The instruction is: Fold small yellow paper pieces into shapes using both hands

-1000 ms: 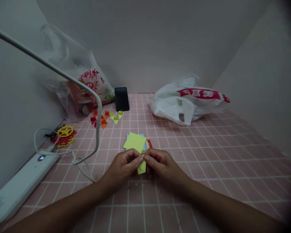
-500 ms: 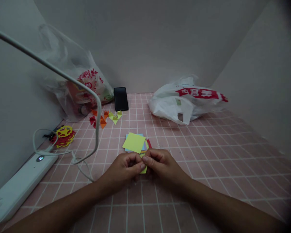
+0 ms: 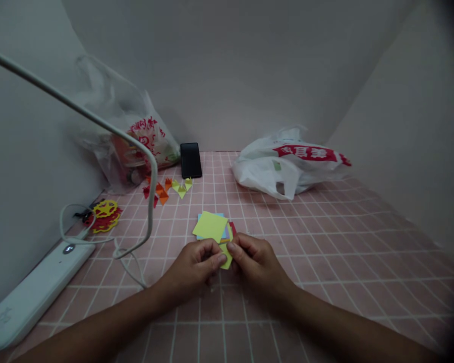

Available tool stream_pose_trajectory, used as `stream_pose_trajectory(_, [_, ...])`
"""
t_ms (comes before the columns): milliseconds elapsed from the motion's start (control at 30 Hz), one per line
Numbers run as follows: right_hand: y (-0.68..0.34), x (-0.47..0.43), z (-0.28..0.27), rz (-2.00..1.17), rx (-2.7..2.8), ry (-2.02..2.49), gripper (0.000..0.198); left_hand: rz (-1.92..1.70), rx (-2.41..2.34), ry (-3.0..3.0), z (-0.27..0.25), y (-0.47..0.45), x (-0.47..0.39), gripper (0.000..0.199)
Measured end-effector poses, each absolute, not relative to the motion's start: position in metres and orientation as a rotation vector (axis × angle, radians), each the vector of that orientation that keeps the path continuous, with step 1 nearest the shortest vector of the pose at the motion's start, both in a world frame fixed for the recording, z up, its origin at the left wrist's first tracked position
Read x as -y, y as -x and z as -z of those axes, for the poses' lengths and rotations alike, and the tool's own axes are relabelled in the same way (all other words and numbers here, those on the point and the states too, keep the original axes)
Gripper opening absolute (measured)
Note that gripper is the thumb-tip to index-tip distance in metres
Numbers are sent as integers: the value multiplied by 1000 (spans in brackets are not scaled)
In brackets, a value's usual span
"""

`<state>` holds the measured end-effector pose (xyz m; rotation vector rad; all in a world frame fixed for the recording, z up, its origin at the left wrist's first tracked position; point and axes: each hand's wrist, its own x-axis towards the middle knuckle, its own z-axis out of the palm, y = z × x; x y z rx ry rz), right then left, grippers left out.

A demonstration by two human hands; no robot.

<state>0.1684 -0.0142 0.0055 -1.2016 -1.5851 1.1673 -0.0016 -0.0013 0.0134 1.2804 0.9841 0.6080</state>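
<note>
The small yellow paper [image 3: 226, 256] sits between the two hands, low over the table [image 3: 325, 242]. The left hand [image 3: 200, 259] pinches its left side between thumb and fingers, and the right hand [image 3: 257, 257] grips its upper right edge, so both are clamped on the same piece, with a narrow gap between the thumbs. Half a second ago the thumb tips were pressed together and hid most of it; now they have drawn slightly apart and more of the yellow face shows. That looks like a change of grip or a check during fine handling, with the piece still under control of both hands; the crease itself is too small to read.

Just beyond the fingers lies a loose stack of paper, a yellow sheet [image 3: 211, 225] on top and blue, purple and red edges peeking out. Farther off, ahead and to the left of the hands, are yellow folded shapes [image 3: 180, 189] and orange folded shapes [image 3: 162, 193], with a dark phone [image 3: 190, 160] behind them. These keep their places relative to one another; the view has only tilted a little
</note>
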Motion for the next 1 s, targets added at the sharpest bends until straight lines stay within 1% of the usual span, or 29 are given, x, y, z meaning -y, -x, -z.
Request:
stream_pose_trajectory(167, [-169,14,-4,-1185,1516,1206,35,-618,-992,-1215,-6,1,-2,33])
stream_pose_trajectory(300, [-168,11,-5,-1363,1365,1091,38,-680,-901,-1076,-7,0,-3,39])
stream_pose_trajectory(367, [-168,10,-5,-1416,1304,966,32,-714,-861,-963,-9,0,-3,41])
stream_pose_trajectory(433, [-168,9,-3,-1441,1280,873,18,-709,-827,-858,-10,-1,-1,39])
stream_pose_trajectory(533, [-168,8,0,-1513,1298,838,19,-646,-777,-772,-11,-1,2,35])
stream_pose_trajectory(600, [-169,8,1,-1548,1316,860,11,-600,-750,-755,-10,-1,3,35])
stream_pose_trajectory(633, [-169,8,1,-1555,1318,873,10,-592,-742,-758,-9,0,3,37])
stream_pose_trajectory(733, [-170,7,-1,-1537,1273,925,13,-658,-784,-867,-7,1,0,40])
stream_pose_trajectory(800, [-170,6,-3,-1527,1213,978,17,-753,-870,-1034,-6,2,-2,39])
stream_pose_trajectory(900, [-169,4,-5,-1548,1158,1026,20,-815,-899,-1203,-7,4,-4,26])
stream_pose_trajectory(1000, [-169,4,-3,-1588,1171,999,24,-805,-937,-1275,-10,5,-4,20])
